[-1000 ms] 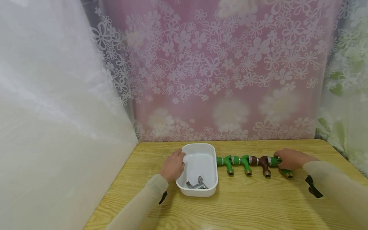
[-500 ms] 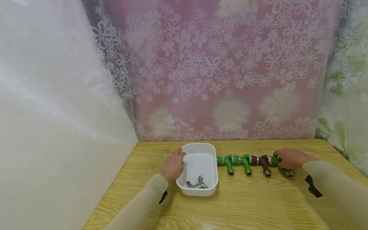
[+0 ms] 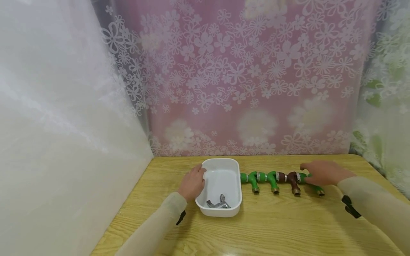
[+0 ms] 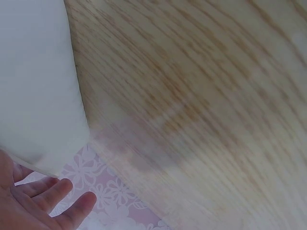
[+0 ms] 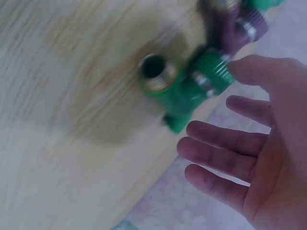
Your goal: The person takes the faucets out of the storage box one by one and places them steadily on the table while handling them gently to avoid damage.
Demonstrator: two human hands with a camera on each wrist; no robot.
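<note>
In the head view a white plastic basin (image 3: 219, 212) stands on the table with a small chrome tap (image 3: 221, 203) lying in it. My left hand (image 3: 192, 183) holds the basin's left rim; in the left wrist view its lower fingers reach past the wall, and the thumb is hidden. A row of joined tap-like fittings, green (image 3: 273, 182) and brown (image 3: 293, 181), extends right from the basin, their threaded brass mouths pointing toward me. Over the row's right end, my right hand (image 3: 326, 173) has its fingers spread, thumb tip close to the last green fitting (image 5: 175, 98).
The wood-grain table (image 3: 272, 227) carries everything. A pink flowered curtain (image 3: 250, 89) hangs behind its far edge. White sheeting (image 3: 64, 124) borders the left side, and a green-leafed curtain (image 3: 378, 117) the right.
My right hand has let go of the last green fitting, its fingers opening and lifting a little. The left hand and the basin hold their places.
</note>
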